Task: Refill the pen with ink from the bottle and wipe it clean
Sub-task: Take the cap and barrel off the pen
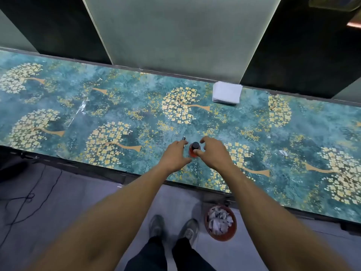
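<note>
1. Head view looks down at a long worktop (117, 106) with a blue-green cover and yellow flower trees on it.
2. A small ink bottle (194, 150) stands upright near the front edge of the worktop. It looks red and has a dark cap on top.
3. The right hand (212, 153) is around the bottle. Its fingers are spread, with the thumb touching the bottle's near side and the other fingers curled just past the cap. It is not closed tight on it.
4. The left hand (173, 156) is just left of the bottle, fingers stretched out and apart.
5. The pen (183, 140) lies on the worktop under the left fingertips. Only its dark, shiny end shows past the fingers. You cannot tell if the hand is touching it.
6. A stack of white tissues (226, 92) sits at the back of the worktop, well apart from the hands.
7. On the floor, a round red bin (220, 222) holds crumpled paper, next to the person's shoes (172, 227).
</note>
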Demonstrator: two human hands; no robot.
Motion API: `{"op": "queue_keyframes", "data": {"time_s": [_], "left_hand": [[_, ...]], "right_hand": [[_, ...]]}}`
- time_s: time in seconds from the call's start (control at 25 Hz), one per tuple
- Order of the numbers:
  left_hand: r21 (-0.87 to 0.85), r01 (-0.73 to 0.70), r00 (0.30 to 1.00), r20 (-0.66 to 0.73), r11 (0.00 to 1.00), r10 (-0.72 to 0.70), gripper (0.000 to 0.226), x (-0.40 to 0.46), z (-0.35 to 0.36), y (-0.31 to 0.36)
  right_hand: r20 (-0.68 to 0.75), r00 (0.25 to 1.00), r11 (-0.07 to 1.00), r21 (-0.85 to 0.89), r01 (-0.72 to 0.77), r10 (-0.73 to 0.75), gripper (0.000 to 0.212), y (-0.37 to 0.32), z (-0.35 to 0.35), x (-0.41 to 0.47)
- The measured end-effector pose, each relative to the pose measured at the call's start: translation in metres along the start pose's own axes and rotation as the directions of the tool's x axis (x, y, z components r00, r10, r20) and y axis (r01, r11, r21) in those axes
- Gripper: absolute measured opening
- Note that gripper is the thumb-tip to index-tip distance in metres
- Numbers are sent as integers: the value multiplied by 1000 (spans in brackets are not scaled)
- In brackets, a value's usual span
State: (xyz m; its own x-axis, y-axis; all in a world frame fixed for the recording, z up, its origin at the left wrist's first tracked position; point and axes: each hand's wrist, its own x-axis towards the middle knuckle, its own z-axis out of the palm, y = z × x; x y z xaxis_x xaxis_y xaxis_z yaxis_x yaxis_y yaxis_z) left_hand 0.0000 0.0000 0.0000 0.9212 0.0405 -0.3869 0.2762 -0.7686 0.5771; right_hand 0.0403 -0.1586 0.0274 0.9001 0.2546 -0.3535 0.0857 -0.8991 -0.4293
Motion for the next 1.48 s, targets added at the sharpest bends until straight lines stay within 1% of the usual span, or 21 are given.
{"op": "queue_keyframes", "data": {"time_s": [0.08,0.24,0.32,0.4,0.44,0.52,0.56,0.6,0.64,0.72,0.76,0.8,0.88,0.96,1.04,1.08,1.16,1.2,1.32,1.4,1.48], "left_hand": [[-65,-12,1000,-23,998,11,63,14,5,4],[-150,-27,999,-32,988,22,33,30,12,16],[-156,-34,999,-43,987,28,27,34,14,13],[-181,-39,998,-59,983,28,26,38,17,7],[-199,-49,997,-60,979,37,27,40,18,3],[-214,-60,997,-50,975,50,27,42,18,-1],[-224,-56,998,-41,973,48,29,43,17,-3],[-246,-53,998,-33,968,46,31,44,18,-5],[-273,-47,999,-25,961,42,34,46,18,-6],[-298,-48,999,-14,953,46,37,46,19,-8],[-306,-54,999,-19,951,51,37,46,19,-9],[-315,-58,998,-23,947,54,37,45,18,-9],[-328,-64,998,-29,942,58,34,46,17,-9],[-328,-61,998,-18,943,58,32,45,15,-8],[-317,-53,999,-7,947,54,34,46,13,-8],[-311,-49,999,0,949,52,36,46,13,-7],[-308,-55,998,1,950,58,39,45,14,-7],[-312,-63,998,-5,948,64,39,45,14,-7],[-331,-72,997,-26,941,68,36,45,15,-7],[-329,-62,998,-15,942,60,34,44,14,-6],[-323,-59,998,-9,944,59,33,44,13,-6]], "right_hand": [[-26,1000,1000,2,1,-1,44,-3,3,9],[-61,998,999,-32,-4,2,30,-12,12,17],[-82,997,997,-79,2,-9,27,-15,15,22],[-82,995,991,-127,38,-48,23,-16,16,24],[-63,995,986,-152,73,-83,21,-17,16,25],[25,979,958,-205,202,-201,18,-13,12,29],[85,962,938,-213,273,-260,20,-10,8,30],[132,947,931,-183,315,-294,26,-7,4,32],[155,946,945,-118,305,-286,30,-4,0,33],[114,976,983,-9,186,-183,37,-3,-3,35],[78,991,994,-21,107,-105,41,-4,-1,36],[54,998,996,-83,37,-33,43,-7,2,36],[32,999,971,-237,-27,36,40,-16,9,37],[63,998,956,-292,37,-19,33,-23,10,38],[149,983,955,-258,145,-109,24,-21,5,42],[189,974,964,-210,162,-122,25,-19,0,44],[228,971,989,-108,98,-71,34,-14,-8,46],[208,978,993,-106,49,-26,39,-14,-9,46],[103,991,964,-259,-58,88,41,-15,-1,43],[74,994,958,-279,-59,83,35,-20,4,40],[64,997,963,-269,-23,42,29,-21,6,41]]}}
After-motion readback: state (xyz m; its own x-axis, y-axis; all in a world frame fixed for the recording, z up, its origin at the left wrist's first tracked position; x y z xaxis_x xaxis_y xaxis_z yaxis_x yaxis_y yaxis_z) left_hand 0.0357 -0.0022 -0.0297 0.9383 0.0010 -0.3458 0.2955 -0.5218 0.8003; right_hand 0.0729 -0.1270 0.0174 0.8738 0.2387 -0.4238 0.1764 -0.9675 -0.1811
